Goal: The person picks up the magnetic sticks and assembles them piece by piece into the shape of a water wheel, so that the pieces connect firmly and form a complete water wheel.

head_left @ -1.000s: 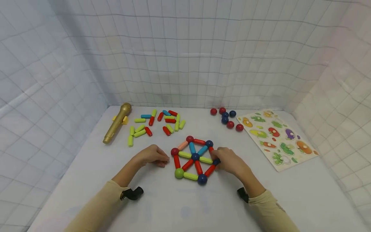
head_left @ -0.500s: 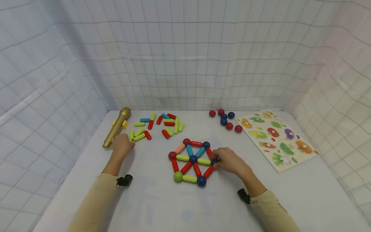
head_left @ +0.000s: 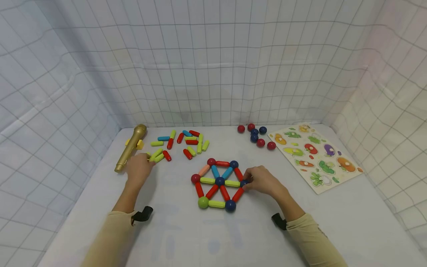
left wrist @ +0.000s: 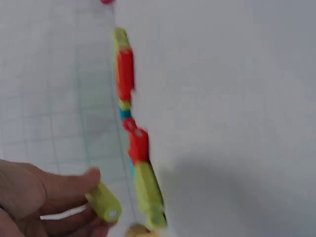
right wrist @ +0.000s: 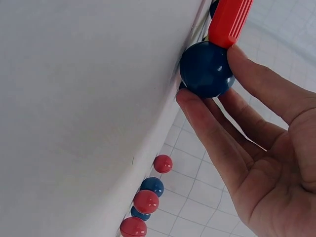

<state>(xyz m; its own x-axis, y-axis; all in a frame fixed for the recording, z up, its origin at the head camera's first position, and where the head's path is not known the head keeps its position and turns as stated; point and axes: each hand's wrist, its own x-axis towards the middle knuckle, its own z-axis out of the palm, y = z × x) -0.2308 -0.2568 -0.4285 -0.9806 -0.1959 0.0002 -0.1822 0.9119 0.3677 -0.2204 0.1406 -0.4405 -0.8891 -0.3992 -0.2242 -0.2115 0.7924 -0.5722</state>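
Observation:
My left hand [head_left: 137,170] is at the far left, beside the gold microphone [head_left: 131,147]. Its thumb and fingers pinch a yellow-green magnetic rod [left wrist: 104,203], whose metal tip shows in the left wrist view. On the table's middle lies a flat six-sided wheel of rods and balls, with a blue hub ball [head_left: 219,181]. At the wheel's right corner, my right hand [head_left: 267,181] pinches a dark blue ball [right wrist: 206,69] between thumb and fingertips. A red rod [right wrist: 230,22] touches that ball. A green ball [head_left: 203,202] forms the near left corner.
Loose red, blue and yellow-green rods [head_left: 191,142] lie scattered at the back left. Several red and blue balls [head_left: 260,142] stand at the back right. Near them is a vegetable picture board [head_left: 317,157]. White gridded cloth [head_left: 213,66] encloses the back and sides.
My left hand has gone from beside the wheel to the loose rods at the left and picked up a yellow-green one. My right hand stays at the wheel's right corner ball.

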